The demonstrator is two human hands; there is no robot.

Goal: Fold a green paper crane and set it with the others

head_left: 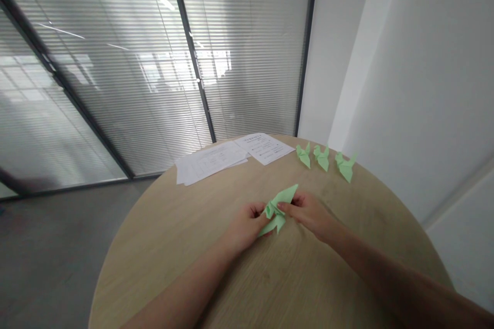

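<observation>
Between my two hands, just above the round wooden table [185,247], is a light green origami bird [283,197] with pointed, folded parts. My left hand [249,223] is closed on its left side, the thumb lying over the paper. On its right side my right hand [306,211] pinches the paper, thumb on top. The fingers beneath the bird are partly hidden. Three similar green origami birds stand in a row near the table's far right edge: a left one [304,156], a middle one [321,158] and a right one [346,166].
Overlapping white paper sheets [216,161] lie at the table's far left, and a printed sheet [266,148] sits beside them. Behind the table rises a glass partition with blinds [254,87]. A white wall [432,87] stands close on the right.
</observation>
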